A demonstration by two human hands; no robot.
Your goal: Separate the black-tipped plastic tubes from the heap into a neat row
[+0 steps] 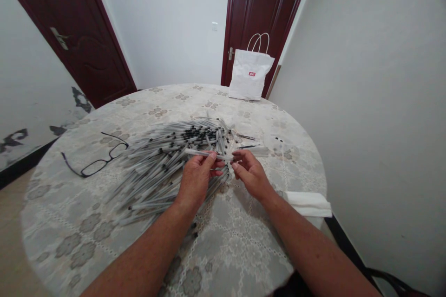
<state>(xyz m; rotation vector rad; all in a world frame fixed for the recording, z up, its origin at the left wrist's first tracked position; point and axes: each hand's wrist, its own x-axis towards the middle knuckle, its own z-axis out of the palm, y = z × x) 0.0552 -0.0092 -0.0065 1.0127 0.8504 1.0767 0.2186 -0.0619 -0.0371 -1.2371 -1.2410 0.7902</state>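
Between the thumb and fingers of my left hand is a thin, translucent whitish stick, lying nearly level and pointing right. My right hand is at the stick's right end, thumb and fingers bent toward each other; what they pinch is too small to make out. Under and behind my left hand spreads a large loose pile of similar sticks, many with black tips. The black ends bunch together at the pile's far side.
Eyeglasses lie left of the pile. A few dark thin sticks and small black bits are to the right. A folded white cloth or paper sits at the right edge of the round table. A white paper bag stands at the back.
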